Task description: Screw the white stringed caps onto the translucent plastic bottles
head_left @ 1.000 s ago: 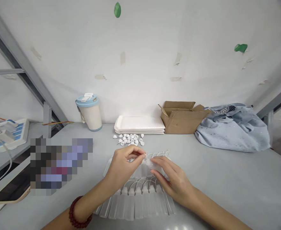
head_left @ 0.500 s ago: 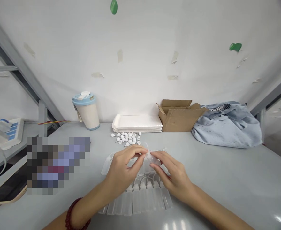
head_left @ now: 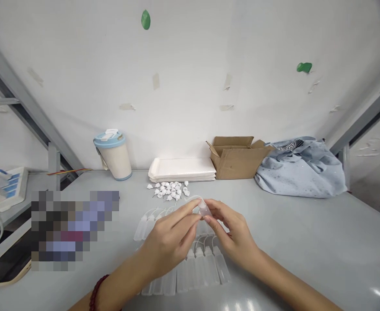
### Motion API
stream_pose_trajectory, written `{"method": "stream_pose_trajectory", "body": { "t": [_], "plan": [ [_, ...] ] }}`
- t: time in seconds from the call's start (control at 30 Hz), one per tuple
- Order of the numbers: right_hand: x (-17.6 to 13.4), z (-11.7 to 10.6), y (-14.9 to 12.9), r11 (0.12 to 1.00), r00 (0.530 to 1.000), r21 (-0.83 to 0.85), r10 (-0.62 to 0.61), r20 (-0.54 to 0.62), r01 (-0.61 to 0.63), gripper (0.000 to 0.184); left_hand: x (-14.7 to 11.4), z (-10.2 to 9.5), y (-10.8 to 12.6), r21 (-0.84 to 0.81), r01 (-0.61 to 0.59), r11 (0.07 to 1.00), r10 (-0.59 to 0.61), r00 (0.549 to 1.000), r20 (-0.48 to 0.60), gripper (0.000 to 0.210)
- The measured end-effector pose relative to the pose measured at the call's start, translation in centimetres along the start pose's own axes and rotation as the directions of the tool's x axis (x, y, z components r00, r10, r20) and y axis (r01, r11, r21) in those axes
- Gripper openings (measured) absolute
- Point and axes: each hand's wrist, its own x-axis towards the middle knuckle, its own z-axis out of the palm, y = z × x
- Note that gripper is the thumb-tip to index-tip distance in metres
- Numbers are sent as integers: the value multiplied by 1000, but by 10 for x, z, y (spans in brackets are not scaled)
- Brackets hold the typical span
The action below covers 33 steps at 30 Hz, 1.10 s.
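A small translucent plastic bottle point(head_left: 204, 211) with a thin curved white tube point(head_left: 192, 197) at its top is held above the table between both hands. My left hand point(head_left: 172, 235) is closed, its thumb and index fingertip pressing at the bottle's neck. Fingers and thumb of my right hand point(head_left: 233, 226) grip the bottle's body from the right. Beneath the hands lie two rows of similar bottles with curved tubes: a front row point(head_left: 201, 270) and a back row point(head_left: 144, 226), both partly covered by the hands. Small white caps point(head_left: 169, 190) are heaped just beyond.
Stacked white padded envelopes point(head_left: 182, 168) lie against the wall, beside an open cardboard box point(head_left: 242, 162) and a light blue cloth bag point(head_left: 300, 170). A blue-lidded cup point(head_left: 114, 157) stands at back left. A pixelated patch, a dark-screened device point(head_left: 8, 263) and a power strip point(head_left: 15, 185) are at left.
The held bottle's curved tube now shows more plainly, leaning left. My left fingers have shifted lower around the neck, and the camera view has tilted slightly.
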Motion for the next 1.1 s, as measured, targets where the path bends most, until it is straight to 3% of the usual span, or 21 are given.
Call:
{"method": "stream_pose_trajectory", "body": {
  "t": [0.17,0.43,0.57,0.6,0.67,0.77,0.87,1.1],
  "plan": [
    [1,0,-2,958,972,168,231,29,-233,30,-2,0,-3,63,-127,990,120,988,95,25],
    [9,-4,0,870,939,358,338,70,-340,28,6,-8,0,-134,61,989,-28,972,235,22],
    [10,-7,12,905,941,264,335,36,-332,26,13,-16,-25,-26,274,961,-262,938,227,20],
    [10,-8,15,920,945,221,325,29,-324,26,14,-17,-35,47,366,929,-365,890,275,22],
    [10,-9,23,952,958,113,286,10,-285,25,18,-17,-53,182,437,881,-473,821,318,22],
    [12,-12,32,987,990,-89,135,-30,-137,23,24,-8,-75,257,381,888,-456,796,397,21],
    [14,-14,39,970,999,-240,-28,-17,23,23,34,9,-86,240,269,933,-356,794,493,24],
    [19,-20,44,958,999,-286,-40,-24,32,24,49,39,-96,224,115,968,-235,730,642,14]
  ]
}}
